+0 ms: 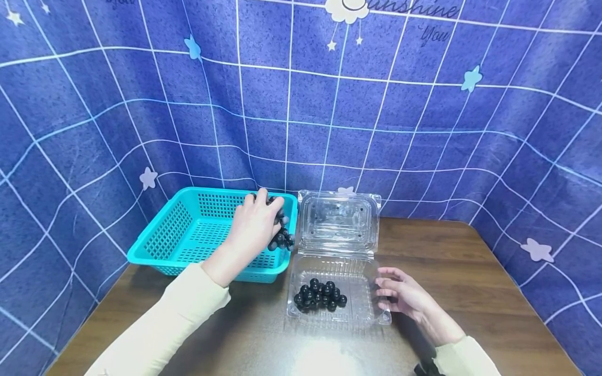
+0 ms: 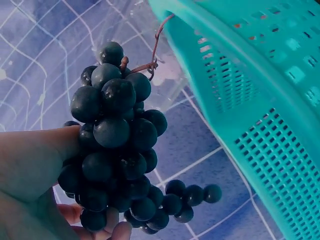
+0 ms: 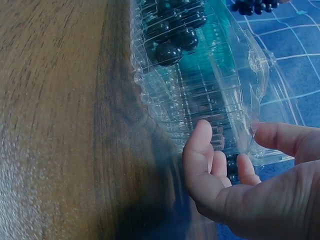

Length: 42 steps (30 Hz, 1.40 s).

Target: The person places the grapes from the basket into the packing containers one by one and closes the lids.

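My left hand (image 1: pixel 256 219) grips a bunch of dark grapes (image 2: pixel 117 135) over the right side of a turquoise plastic basket (image 1: pixel 176 253). In the left wrist view the thumb and fingers wrap its side, and a thin brown stem sticks out at one end. A smaller tail of grapes hangs off the bunch. My right hand (image 1: pixel 406 295) is at the right wall of a clear plastic clamshell box (image 1: pixel 359 287), its fingertips right at that wall. Another cluster of dark grapes (image 1: pixel 320 295) lies in the left part of the box's base.
The box's lid (image 1: pixel 338 222) stands flipped up behind its base, close beside the basket's right end. Both containers are on a brown wooden table (image 1: pixel 432 250). A blue curtain with a white grid and stars (image 1: pixel 305 125) hangs behind and along the sides.
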Tool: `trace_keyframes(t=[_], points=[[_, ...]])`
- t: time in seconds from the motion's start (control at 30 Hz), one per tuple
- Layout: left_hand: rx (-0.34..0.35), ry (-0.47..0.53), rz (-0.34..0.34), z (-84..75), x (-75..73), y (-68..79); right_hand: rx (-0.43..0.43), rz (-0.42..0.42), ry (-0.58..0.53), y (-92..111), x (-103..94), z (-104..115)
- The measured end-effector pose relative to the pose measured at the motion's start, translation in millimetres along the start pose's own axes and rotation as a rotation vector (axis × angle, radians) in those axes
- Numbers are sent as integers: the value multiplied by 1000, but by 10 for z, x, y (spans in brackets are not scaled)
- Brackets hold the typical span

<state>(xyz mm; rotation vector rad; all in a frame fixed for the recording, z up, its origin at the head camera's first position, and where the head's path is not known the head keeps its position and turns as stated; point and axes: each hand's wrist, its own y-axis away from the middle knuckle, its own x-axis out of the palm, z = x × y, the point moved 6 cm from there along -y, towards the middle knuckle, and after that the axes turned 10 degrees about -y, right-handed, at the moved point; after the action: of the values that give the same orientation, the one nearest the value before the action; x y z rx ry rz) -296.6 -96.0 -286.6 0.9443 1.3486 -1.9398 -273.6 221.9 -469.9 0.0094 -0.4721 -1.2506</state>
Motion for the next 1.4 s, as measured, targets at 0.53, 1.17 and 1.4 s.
trace_keyframes(t=[0.53, 1.17, 1.4], points=[[47, -14, -78, -242, -237, -23, 1, 7, -15, -6, 5, 6], [95, 28, -122, -657, -320, -19, 6, 11, -18, -10, -7, -6], [92, -7, -103, -810, -293, 3, 2, 9, -11, -5, -7, -4]])
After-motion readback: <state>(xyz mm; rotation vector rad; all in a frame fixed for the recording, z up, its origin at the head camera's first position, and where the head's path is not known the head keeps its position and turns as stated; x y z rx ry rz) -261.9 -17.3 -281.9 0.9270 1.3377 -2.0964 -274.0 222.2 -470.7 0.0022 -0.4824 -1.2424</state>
